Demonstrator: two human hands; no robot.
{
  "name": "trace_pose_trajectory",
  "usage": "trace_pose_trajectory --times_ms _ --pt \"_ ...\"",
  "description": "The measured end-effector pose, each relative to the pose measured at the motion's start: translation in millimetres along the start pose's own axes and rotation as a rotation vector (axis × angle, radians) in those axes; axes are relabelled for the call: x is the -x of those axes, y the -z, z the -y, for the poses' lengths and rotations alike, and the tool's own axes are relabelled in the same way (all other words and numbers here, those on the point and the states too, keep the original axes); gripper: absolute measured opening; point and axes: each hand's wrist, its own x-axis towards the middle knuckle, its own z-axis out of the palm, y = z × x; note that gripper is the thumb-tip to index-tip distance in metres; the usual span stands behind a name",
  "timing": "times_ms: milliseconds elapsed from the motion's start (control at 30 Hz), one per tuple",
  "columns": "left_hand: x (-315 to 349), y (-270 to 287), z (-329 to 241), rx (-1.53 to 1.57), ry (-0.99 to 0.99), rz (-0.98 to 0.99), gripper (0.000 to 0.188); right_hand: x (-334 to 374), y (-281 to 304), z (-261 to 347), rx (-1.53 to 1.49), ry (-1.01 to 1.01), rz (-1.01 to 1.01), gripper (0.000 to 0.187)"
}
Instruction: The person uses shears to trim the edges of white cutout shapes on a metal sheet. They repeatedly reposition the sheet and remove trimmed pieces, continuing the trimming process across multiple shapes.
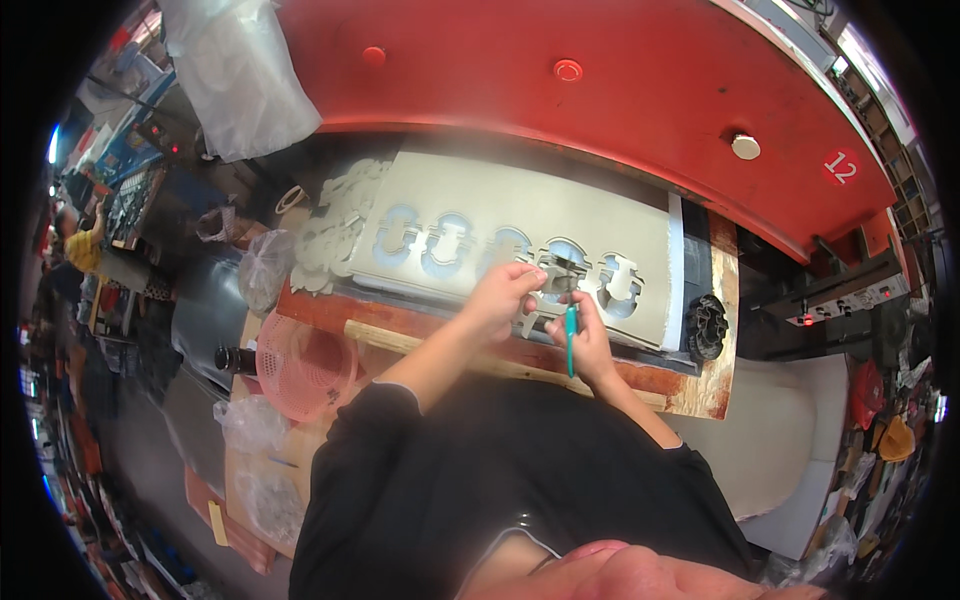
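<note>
Over the near edge of a pale beige sheet stack (pixel 590 205), both my hands are close together. My right hand (pixel 592 345) is closed round a slim hand tool with a teal handle (pixel 572 345); its dark tip points away from me, and its exact kind is hard to see. Just left of it my left hand (pixel 500 297) is closed in a pinch; whatever its fingertips hold is too small to name. A row of several ring-shaped cutouts (pixel 400 236) runs along the sheet, pale blue showing through. A dark metal cutting die (pixel 708 328) stands at the right end.
Beyond the sheet stretches a red machine beam (pixel 460 70) with round buttons. Cut scrap (pixel 335 225) is heaped at the left end of the wooden-edged board (pixel 715 390). Nearer left are a pink plastic basket (pixel 300 370) and clear bags (pixel 250 425). A control box (pixel 850 303) is at right.
</note>
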Motion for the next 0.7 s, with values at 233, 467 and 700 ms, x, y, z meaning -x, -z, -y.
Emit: trace_pose_trajectory --times_ms 233,467,700 --pt "0.0 0.7 13.6 0.178 -0.044 0.009 0.013 11.3 -1.5 31.0 0.463 -0.048 -0.043 0.05" --pt "-0.8 5.6 25.9 0.255 -0.025 -0.018 0.016 11.9 -6.8 35.3 0.59 0.029 -0.063 0.05" --pt "-3.8 13.1 35.4 0.305 -0.049 0.0 0.014 13.4 -9.6 38.0 0.617 0.0 -0.052 0.049"
